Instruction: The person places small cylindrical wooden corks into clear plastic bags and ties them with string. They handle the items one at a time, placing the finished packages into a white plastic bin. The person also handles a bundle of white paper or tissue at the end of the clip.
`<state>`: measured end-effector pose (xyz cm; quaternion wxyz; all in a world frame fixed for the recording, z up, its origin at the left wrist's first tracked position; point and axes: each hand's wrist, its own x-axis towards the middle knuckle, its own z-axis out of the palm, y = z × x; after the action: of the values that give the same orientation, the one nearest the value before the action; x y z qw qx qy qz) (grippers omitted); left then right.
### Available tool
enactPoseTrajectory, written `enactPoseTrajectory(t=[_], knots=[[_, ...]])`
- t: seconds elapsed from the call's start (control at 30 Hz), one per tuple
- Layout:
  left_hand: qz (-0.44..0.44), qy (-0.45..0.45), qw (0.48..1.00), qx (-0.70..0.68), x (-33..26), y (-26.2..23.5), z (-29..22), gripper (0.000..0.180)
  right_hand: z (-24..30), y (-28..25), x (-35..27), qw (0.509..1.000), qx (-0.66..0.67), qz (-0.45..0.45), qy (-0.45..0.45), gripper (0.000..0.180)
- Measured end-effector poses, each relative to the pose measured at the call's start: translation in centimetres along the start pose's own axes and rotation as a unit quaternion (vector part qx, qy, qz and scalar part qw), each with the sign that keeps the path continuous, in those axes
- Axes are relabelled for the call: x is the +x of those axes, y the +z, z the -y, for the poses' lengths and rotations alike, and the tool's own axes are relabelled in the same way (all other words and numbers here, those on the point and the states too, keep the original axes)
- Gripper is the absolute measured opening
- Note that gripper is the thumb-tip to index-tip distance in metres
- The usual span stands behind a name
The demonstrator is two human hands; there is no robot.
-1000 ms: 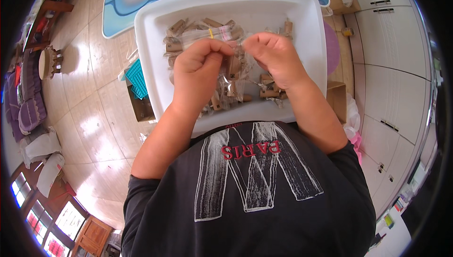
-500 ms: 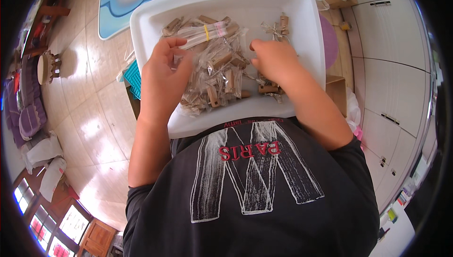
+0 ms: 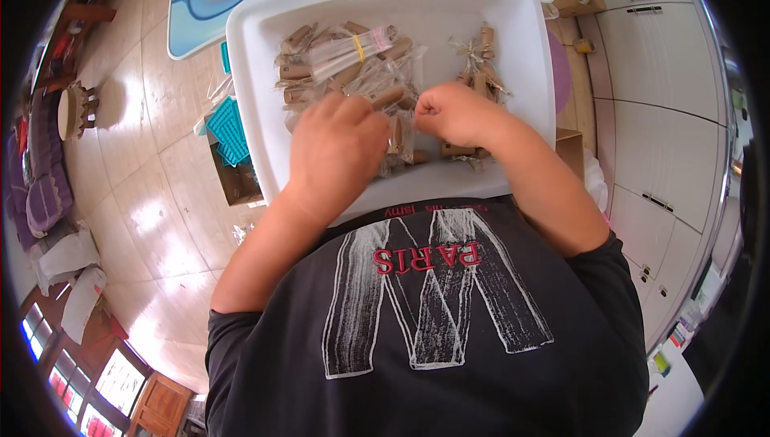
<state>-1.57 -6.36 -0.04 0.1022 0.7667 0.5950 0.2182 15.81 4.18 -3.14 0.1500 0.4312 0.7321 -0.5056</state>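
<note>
A white plastic tub [image 3: 525,28] lies in front of me, holding many brown cylinders [image 3: 295,71] in clear plastic wrappers. On top of the left pile rests a bundle of clear plastic sleeves [image 3: 341,54] bound with a yellow band. My left hand [image 3: 338,144] is over the near part of that pile, its fingers curled and pointing inward; what they hold is hidden. Close to it, my right hand [image 3: 459,115] is closed in a pinch, with its contents too small to make out. Beyond the right hand, a smaller group of brown cylinders with twisted wrappers [image 3: 486,44] lies by the tub's right side.
Under the tub is a table with a blue and white wave pattern [image 3: 200,4]. Teal textured mats [image 3: 230,134] sit in a cardboard box to the left, and another cardboard box [image 3: 570,152] stands to the right. White cabinets [image 3: 666,60] line the right side; a stool [image 3: 74,112] stands left.
My left hand has moved right and toward me, curling its fingers over the pile. My right hand has shifted slightly left and nearer, so the two hands are now close together.
</note>
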Motion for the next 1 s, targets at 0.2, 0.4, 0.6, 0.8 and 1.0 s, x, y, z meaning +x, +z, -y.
enactPoseTrajectory(t=[0.2,0.4,0.6,0.8,1.0], knots=[[0.012,-0.010,1.000,0.023,-0.1,1.0,0.1,0.012,0.0,1.6,1.2,0.997,-0.077,-0.022,0.003,0.022],[0.020,-0.032,0.999,0.013,-0.2,0.8,0.7,0.011,-0.6,-1.4,-0.8,0.997,0.050,-0.063,0.003,0.017],[0.021,-0.052,0.998,0.006,-0.2,0.2,0.5,0.011,-5.9,-10.0,-8.7,0.887,0.360,-0.278,-0.083,0.007],[0.053,0.050,0.995,-0.063,3.4,0.5,-1.5,0.014,-22.8,-4.8,-7.7,0.863,0.288,-0.406,0.089,0.011],[0.154,0.124,0.974,-0.111,6.7,5.7,-4.3,0.015,-30.0,11.7,-4.1,0.930,0.118,-0.285,0.200,0.022]])
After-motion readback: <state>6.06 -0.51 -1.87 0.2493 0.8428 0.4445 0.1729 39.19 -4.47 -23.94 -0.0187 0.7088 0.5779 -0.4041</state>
